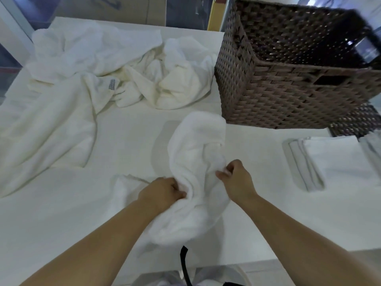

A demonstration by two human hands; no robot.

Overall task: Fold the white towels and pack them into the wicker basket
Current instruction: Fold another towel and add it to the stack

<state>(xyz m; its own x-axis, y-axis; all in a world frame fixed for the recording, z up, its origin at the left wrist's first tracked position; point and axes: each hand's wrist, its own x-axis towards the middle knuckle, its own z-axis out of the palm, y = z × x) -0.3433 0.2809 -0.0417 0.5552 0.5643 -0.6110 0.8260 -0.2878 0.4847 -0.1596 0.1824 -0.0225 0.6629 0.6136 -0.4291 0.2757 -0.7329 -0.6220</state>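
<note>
A crumpled white towel (193,153) hangs between my hands above the near middle of the white table (127,129). My left hand (165,191) grips its bunched left edge. My right hand (237,178) pinches a fold on its right side. The dark brown wicker basket (268,93) stands at the back right, and its inside looks empty where I can see it. A heap of unfolded white towels (99,65) lies across the back left of the table.
Folded white cloths with grey stripes (329,162) lie on the table at the right, in front of the basket. A second piece of wicker (358,120) shows behind them. A black strap (184,265) hangs at the table's near edge.
</note>
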